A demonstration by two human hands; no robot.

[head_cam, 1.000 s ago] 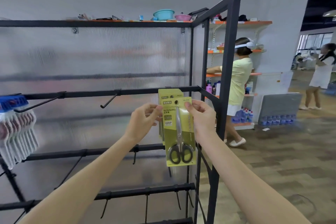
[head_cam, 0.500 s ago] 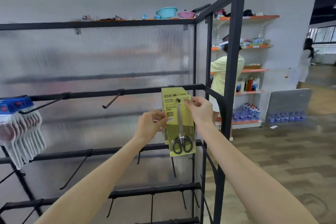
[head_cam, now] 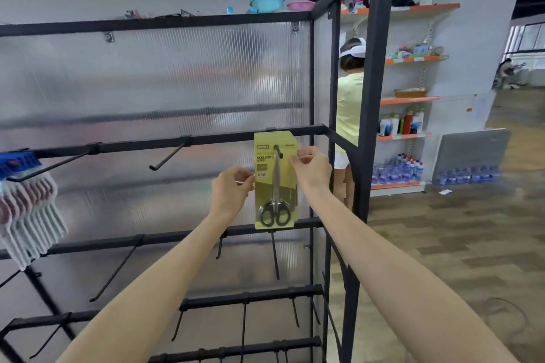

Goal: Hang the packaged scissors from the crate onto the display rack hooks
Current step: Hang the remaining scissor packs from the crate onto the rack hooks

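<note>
Rack (head_cam: 206, 141): scissors pack (head_cam: 275, 183) (hooked) between fingers (head_cam: 303, 153).

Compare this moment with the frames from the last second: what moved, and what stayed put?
The scissors pack went up and back onto the hook, whose tip now pokes through its hang hole. Before, it was held in front of the rack, off the hook. Both hands kept their pinch: left hand on the left edge, right hand on the upper right edge. The blue-topped packs stayed hanging.

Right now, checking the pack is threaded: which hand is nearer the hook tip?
Right. The right hand pinches the scissors pack just beside the hook tip; the left hand holds lower left.
</note>
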